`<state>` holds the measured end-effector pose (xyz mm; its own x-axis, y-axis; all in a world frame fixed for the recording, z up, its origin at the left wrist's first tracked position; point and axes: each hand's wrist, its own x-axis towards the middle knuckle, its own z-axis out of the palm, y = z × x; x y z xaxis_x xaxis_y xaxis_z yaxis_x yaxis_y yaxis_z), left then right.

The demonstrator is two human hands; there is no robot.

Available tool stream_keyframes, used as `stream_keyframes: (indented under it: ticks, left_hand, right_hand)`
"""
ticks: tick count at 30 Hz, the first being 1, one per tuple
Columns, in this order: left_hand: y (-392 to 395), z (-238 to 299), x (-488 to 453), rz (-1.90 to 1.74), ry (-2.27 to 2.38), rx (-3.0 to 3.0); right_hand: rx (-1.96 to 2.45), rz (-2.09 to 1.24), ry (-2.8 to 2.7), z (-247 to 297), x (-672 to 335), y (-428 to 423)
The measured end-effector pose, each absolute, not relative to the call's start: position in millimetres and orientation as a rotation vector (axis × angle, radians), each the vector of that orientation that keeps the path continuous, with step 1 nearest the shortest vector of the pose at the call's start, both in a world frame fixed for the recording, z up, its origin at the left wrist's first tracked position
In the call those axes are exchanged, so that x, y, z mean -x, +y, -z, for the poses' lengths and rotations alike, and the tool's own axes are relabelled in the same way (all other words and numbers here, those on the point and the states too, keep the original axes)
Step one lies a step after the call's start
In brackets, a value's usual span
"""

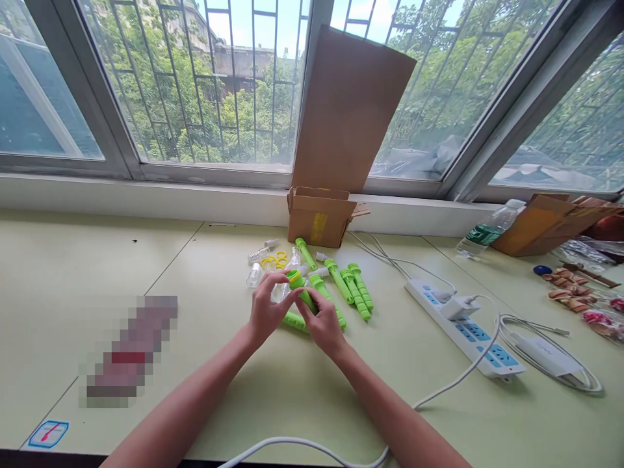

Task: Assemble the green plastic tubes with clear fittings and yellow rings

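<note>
A green plastic tube (307,299) with a wide mouth is held between both hands above the table. Around its mouth sits a yellow ring (294,275). My left hand (266,307) is closed at the mouth end, fingertips on the rim and ring. My right hand (324,326) wraps round the lower body of the same tube. More green tubes (359,287) lie just beyond and to the right, and another green tube (295,322) is partly hidden under the hands. Loose yellow rings (281,256) and clear plastic bottle-shaped pieces (254,275) lie behind my left hand.
A cardboard box (319,221) stands against the sill. At right lie a white power strip (463,325) with cables, a charger (546,354) and a water bottle (490,229). One white cable (297,441) runs along the front edge. A blurred-out item (134,351) lies left.
</note>
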<state>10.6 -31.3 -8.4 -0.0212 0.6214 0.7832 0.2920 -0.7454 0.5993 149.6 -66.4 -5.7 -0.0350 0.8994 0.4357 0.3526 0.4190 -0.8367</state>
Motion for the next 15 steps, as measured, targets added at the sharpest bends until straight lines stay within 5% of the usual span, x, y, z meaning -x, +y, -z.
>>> stream_keyframes:
  ticks: [15]
  left_hand:
    - [-25.8,11.4,-6.3,-1.775,0.94,-2.03]
  right_hand:
    - [1.096,-0.912,-1.502,11.8,-148.4,-67.0]
